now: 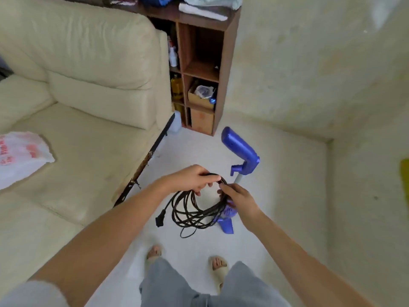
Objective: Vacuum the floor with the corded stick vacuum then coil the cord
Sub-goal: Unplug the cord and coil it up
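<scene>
Hung as a black coiled cord (194,209) in loops directly below both sets of fingers, above the floor (276,196), plug (159,219) dangling lower left. Gripped at the coil's top by the left hand (190,179), fingers curled over the strands; pinched just beside it by the right hand (238,199). Stood immediately beyond the right fingers: the purple stick vacuum (240,151), upright. Both forearms extended forward, converging.

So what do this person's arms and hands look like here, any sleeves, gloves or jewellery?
Both forearms are bare to the hands. The left hand and right hand wear no gloves, and no rings, watch or bracelets show. A blurred pale edge at the bottom left corner near the left upper arm may be a short sleeve; it is too soft to tell.
</scene>
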The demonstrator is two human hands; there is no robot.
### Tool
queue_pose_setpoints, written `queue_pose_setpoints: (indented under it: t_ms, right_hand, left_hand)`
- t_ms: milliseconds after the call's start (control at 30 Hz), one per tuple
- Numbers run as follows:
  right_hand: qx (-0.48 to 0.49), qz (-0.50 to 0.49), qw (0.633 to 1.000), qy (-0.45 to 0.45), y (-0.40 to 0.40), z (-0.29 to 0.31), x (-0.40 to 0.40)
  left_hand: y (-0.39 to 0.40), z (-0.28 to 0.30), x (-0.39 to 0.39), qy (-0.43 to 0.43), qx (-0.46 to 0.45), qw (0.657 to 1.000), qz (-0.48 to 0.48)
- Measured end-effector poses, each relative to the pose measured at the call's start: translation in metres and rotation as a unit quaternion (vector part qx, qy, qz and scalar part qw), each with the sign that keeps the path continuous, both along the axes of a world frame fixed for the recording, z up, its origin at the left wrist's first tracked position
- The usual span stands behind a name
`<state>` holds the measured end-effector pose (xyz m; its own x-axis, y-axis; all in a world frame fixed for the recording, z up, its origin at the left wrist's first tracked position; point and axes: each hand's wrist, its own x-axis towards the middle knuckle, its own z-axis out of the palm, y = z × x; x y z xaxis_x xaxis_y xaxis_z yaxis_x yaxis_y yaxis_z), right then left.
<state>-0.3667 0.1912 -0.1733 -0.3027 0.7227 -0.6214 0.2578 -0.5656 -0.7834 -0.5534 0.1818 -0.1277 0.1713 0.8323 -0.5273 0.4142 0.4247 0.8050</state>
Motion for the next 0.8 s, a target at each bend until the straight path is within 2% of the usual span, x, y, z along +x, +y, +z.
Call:
queue_pose_setpoints:
  t_ms: [133, 233, 367, 500, 667, 800]
  right_hand:
    - [-0.073, -0.191, 0.978, 0.037, 0.001, -0.009, -0.027]
    - [-0.094, -0.339, 0.934, 0.059, 0.005, -0.008, -0.056]
    - [-0.099, -0.452, 0.879, 0.114, 0.014, 0.000, -0.085]
    - [-0.091, -0.545, 0.823, 0.133, 0.020, 0.004, -0.098]
    - [-0.085, -0.598, 0.795, 0.063, 0.025, 0.004, -0.098]
    - [0.014, -0.568, 0.810, -0.144, 0.026, 0.006, -0.101]
  left_hand:
    - [0.027, -0.009, -0.018, 0.057, 0.019, 0.993, -0.098]
    - [0.036, -0.013, -0.037, 0.067, 0.045, 0.985, -0.149]
    - [0.048, -0.011, -0.059, 0.118, 0.065, 0.961, -0.241]
    - [0.055, -0.003, -0.067, 0.124, 0.080, 0.946, -0.289]
    - [0.056, 0.001, -0.069, 0.110, 0.083, 0.944, -0.298]
    - [0.060, -0.005, -0.075, 0.134, 0.083, 0.937, -0.313]
